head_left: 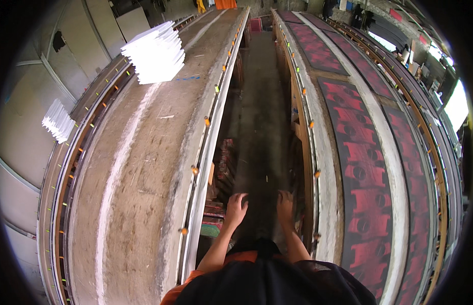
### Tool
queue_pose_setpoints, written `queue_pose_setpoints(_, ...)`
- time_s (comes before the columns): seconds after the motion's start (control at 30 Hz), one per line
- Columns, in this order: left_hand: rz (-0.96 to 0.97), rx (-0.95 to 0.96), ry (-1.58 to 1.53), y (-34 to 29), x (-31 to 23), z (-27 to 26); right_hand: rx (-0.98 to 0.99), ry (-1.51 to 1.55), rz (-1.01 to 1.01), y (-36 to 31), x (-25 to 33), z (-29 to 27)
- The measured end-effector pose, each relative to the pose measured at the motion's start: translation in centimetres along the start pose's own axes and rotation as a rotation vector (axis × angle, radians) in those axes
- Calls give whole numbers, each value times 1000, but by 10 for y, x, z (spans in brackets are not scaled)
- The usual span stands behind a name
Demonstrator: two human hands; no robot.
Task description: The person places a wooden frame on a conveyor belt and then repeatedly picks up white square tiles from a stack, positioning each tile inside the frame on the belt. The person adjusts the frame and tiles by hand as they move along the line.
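My left hand hangs over the dark aisle, its fingers loosely bent and its thumb apart, with nothing in it. Across from it my right hand is also held out over the aisle, somewhat blurred, with loosely bent fingers and nothing visible in them. Neither hand touches a table. Nearest my left hand is the metal-edged rail of the long brown table. To the right of my right hand runs another long table, with dark panels printed in red laid along it.
The narrow aisle floor stretches ahead between the tables. A tall stack of white sheets stands on the left table, and a smaller white stack is further left. Small orange pegs line the rails. Stored items sit under the left table.
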State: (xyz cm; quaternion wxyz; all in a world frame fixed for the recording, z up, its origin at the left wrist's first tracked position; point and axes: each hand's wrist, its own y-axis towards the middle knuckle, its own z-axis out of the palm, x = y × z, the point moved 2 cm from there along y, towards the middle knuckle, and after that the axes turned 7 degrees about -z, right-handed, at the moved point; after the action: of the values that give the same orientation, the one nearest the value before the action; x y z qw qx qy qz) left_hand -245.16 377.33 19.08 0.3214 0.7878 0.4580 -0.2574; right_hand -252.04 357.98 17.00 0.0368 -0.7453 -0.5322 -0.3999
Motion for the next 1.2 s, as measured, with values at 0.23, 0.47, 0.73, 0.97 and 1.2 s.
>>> queue_pose_setpoints(0.23, -52, -19, -61, 162, -4, 39, -3, 44, 30, 158, -26, 31)
queue_pose_setpoints(0.47, 39, -105, -111, 360, 7, 68, -58, 135, -146, 354, -50, 98)
queue_pose_setpoints(0.73, 52, -165, -242, 548, -21, 24, -56, 215, -184, 570, -43, 101)
queue_pose_setpoints(0.97, -91, -488, -174, 650, -7, -43, -53, 407, -351, 752, -11, 146)
queue_pose_setpoints(1.2, -352, -992, -288, 683, 30, -104, 138, 652, -622, 888, 77, 213)
